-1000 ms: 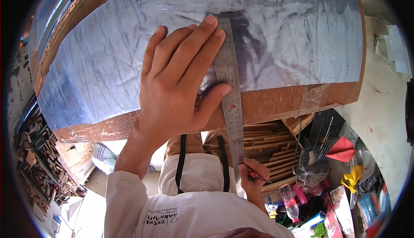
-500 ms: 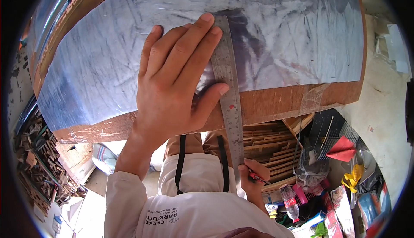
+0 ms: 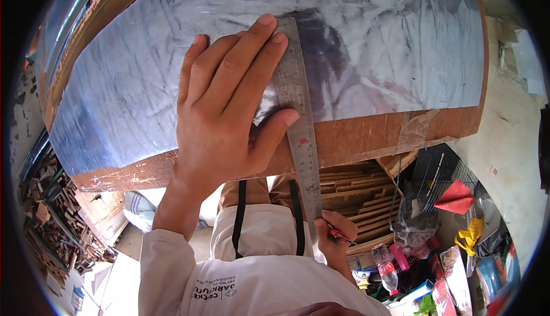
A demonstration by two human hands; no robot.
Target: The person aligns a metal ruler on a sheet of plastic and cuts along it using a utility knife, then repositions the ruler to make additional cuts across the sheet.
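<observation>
A long steel ruler (image 3: 303, 127) lies across a glossy grey-blue sheet (image 3: 389, 58) and runs past the near edge of the brown board (image 3: 361, 135) beneath it. My left hand (image 3: 220, 104) rests flat on the sheet with its fingers stretched out, fingertips and thumb tip along the ruler's left edge. At the ruler's near end, close to my body, my right hand (image 3: 337, 230) is closed around that end. A small red-and-black tool (image 3: 339, 236) also sits in the right hand, its thin tip pointing right; I cannot tell its exact kind.
Wooden strips (image 3: 361, 201) are stacked below the board's edge. To the right are a plastic bottle (image 3: 387, 273), a red folded piece (image 3: 454, 195), a yellow item (image 3: 470, 236) and other clutter. Scrap wood (image 3: 57, 218) piles up at left, near a white sack (image 3: 139, 208).
The ruler's far part has shifted slightly left, and my left hand has moved left with it. My right hand stays at the near end with nearly no movement.
</observation>
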